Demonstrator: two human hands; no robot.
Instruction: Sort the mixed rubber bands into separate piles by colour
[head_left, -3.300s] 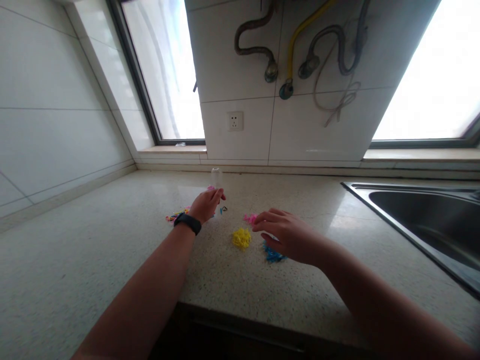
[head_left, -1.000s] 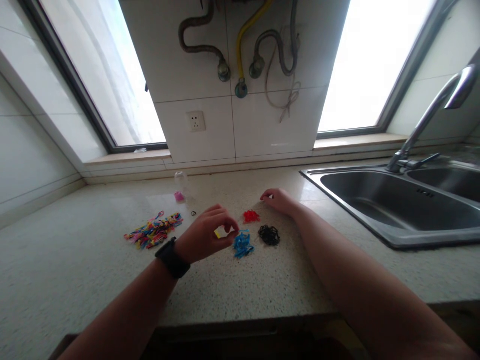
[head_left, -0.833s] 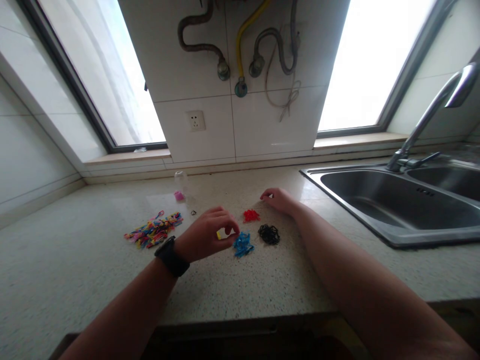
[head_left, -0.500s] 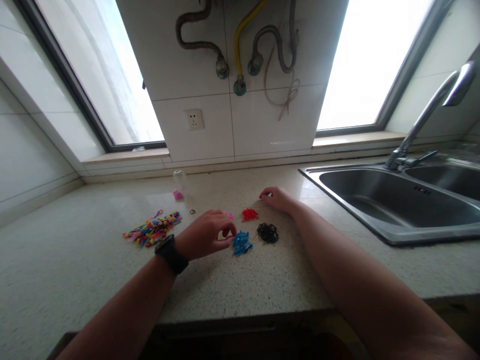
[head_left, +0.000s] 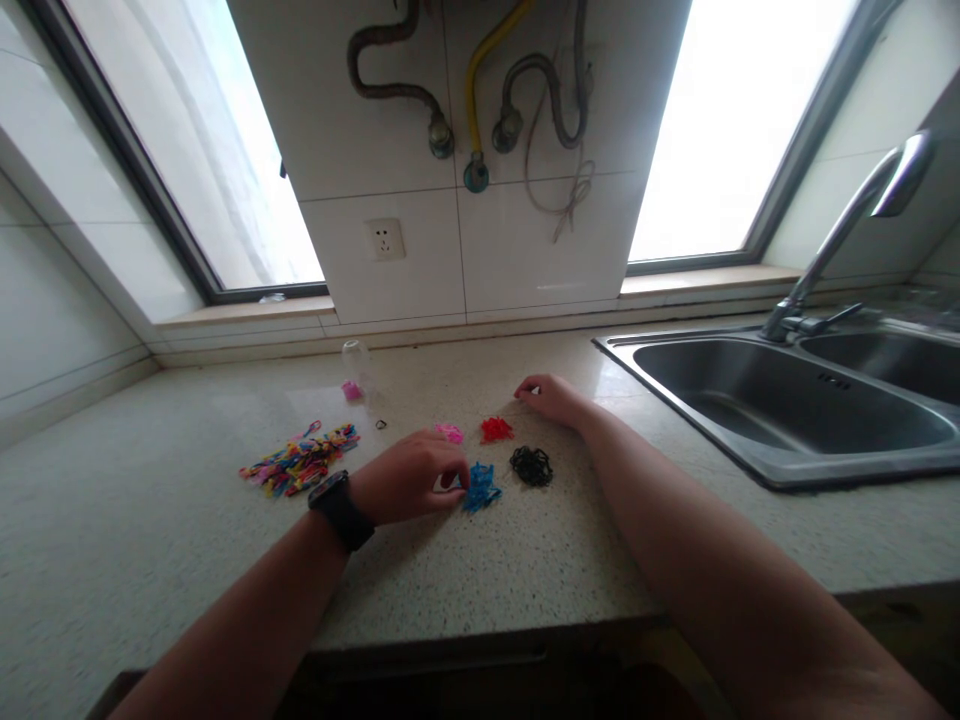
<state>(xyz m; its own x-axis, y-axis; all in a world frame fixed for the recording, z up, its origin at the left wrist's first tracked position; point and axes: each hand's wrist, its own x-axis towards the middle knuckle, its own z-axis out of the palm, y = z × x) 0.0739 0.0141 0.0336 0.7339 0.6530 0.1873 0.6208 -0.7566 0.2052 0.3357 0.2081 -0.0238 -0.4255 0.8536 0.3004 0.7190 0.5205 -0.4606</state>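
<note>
Left hand (head_left: 409,487) fingers curled down beside blue band pile (head_left: 480,487); grasp unclear; pile without long axis.

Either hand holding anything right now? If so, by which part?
Cannot tell for the left hand: its fingertips are curled down on the counter beside the blue bands, hiding any pinch. The right hand lies flat, holding nothing.

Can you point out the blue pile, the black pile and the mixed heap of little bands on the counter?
blue pile (head_left: 480,487): head view, middle of the cluster.
black pile (head_left: 532,466): head view, centre of the tangle.
mixed heap (head_left: 300,460): head view, middle of the colourful spread.
</note>
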